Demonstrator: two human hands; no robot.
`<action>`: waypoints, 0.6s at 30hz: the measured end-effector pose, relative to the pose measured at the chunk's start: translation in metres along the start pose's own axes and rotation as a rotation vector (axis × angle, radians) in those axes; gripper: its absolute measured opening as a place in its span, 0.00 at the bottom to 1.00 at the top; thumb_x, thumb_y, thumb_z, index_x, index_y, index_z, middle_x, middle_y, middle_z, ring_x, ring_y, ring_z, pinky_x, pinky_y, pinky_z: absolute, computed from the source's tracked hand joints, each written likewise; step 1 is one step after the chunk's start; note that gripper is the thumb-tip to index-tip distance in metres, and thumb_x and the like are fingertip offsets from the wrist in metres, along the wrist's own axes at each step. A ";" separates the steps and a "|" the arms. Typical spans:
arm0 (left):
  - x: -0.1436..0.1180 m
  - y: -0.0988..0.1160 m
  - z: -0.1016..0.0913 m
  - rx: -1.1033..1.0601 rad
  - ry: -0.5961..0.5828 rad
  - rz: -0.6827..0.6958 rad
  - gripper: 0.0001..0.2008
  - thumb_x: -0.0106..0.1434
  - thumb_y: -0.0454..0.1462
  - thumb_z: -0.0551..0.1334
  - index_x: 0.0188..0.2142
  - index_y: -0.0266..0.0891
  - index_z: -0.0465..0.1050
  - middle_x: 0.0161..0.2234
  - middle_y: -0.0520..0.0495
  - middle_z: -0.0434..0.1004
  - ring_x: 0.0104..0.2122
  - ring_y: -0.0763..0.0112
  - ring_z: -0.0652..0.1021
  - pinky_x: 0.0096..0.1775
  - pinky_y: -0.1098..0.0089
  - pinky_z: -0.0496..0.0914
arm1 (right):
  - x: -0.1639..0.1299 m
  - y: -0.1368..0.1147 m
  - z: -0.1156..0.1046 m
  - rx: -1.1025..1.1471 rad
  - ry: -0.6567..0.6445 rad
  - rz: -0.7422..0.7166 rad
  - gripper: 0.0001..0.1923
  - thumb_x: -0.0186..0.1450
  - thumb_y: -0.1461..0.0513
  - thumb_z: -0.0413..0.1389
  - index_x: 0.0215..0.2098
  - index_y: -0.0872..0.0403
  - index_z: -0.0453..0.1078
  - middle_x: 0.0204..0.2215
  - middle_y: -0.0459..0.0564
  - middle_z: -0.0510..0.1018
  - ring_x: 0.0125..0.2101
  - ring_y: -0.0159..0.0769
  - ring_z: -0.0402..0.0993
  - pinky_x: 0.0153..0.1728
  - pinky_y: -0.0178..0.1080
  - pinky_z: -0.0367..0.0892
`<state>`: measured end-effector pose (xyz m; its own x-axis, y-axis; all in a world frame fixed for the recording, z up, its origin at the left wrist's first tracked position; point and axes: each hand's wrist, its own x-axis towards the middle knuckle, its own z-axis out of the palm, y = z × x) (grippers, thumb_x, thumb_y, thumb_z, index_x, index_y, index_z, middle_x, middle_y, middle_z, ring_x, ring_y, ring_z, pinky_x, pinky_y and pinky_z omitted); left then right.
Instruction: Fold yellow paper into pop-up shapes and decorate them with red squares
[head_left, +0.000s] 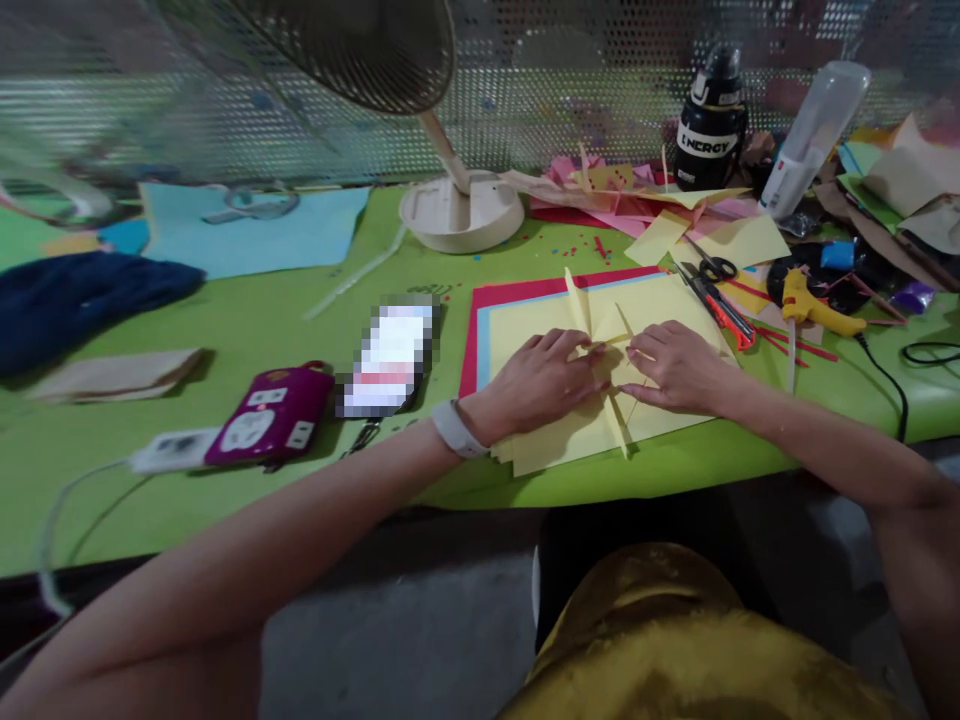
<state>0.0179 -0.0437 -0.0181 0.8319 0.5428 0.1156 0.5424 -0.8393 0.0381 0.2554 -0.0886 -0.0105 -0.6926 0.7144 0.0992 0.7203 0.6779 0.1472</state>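
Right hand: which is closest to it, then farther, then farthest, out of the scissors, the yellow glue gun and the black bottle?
Counting from the right hand, which presses on the yellow folded paper:
1. Scissors, just behind the hand, a bit to the right.
2. Yellow glue gun, farther right on the green table.
3. Black bottle, far back by the mesh wall.

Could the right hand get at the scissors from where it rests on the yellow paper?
Probably yes. The right hand presses the folded yellow paper, and the scissors lie just beyond it on the green table, with only flat paper sheets between.
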 end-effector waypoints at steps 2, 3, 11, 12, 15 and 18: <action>0.008 -0.005 -0.006 -0.085 0.011 -0.012 0.19 0.72 0.46 0.54 0.53 0.40 0.75 0.50 0.38 0.75 0.47 0.58 0.76 0.47 0.60 0.70 | 0.000 0.001 0.000 0.005 -0.011 0.000 0.27 0.75 0.50 0.46 0.48 0.65 0.74 0.46 0.63 0.78 0.44 0.47 0.69 0.45 0.46 0.59; 0.013 -0.009 -0.010 -0.139 0.029 -0.032 0.18 0.71 0.46 0.54 0.50 0.39 0.76 0.48 0.39 0.77 0.45 0.60 0.76 0.46 0.63 0.70 | 0.000 0.001 0.000 0.009 -0.015 0.000 0.27 0.75 0.50 0.46 0.47 0.65 0.75 0.46 0.63 0.78 0.44 0.47 0.69 0.45 0.46 0.59; 0.071 -0.034 -0.036 -0.511 -0.411 -0.404 0.24 0.60 0.55 0.64 0.20 0.37 0.77 0.17 0.47 0.73 0.21 0.73 0.70 0.28 0.71 0.61 | 0.001 0.004 0.004 -0.001 -0.004 0.004 0.25 0.74 0.51 0.47 0.48 0.64 0.75 0.48 0.63 0.78 0.45 0.48 0.70 0.44 0.47 0.62; 0.076 -0.035 -0.036 -0.563 -0.475 -0.407 0.25 0.58 0.56 0.65 0.18 0.37 0.77 0.16 0.47 0.72 0.21 0.73 0.69 0.28 0.70 0.62 | 0.001 0.004 0.004 -0.002 -0.006 0.006 0.25 0.74 0.51 0.47 0.49 0.64 0.75 0.48 0.62 0.78 0.45 0.48 0.70 0.44 0.47 0.62; 0.087 -0.036 -0.032 -0.653 -0.558 -0.432 0.26 0.51 0.58 0.69 0.14 0.39 0.75 0.15 0.47 0.70 0.20 0.73 0.67 0.27 0.69 0.61 | 0.001 0.004 0.002 0.006 -0.022 0.008 0.25 0.75 0.51 0.47 0.49 0.63 0.75 0.48 0.62 0.78 0.45 0.48 0.70 0.44 0.47 0.63; 0.092 -0.038 -0.027 -0.666 -0.601 -0.477 0.26 0.46 0.59 0.71 0.13 0.39 0.73 0.16 0.46 0.71 0.20 0.73 0.65 0.26 0.68 0.59 | 0.001 0.003 0.001 0.026 -0.027 0.015 0.24 0.75 0.51 0.47 0.48 0.63 0.75 0.48 0.63 0.78 0.44 0.48 0.70 0.43 0.47 0.63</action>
<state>0.0707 0.0368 0.0175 0.5667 0.5971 -0.5678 0.8100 -0.2776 0.5165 0.2570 -0.0851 -0.0111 -0.6805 0.7289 0.0742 0.7317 0.6710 0.1199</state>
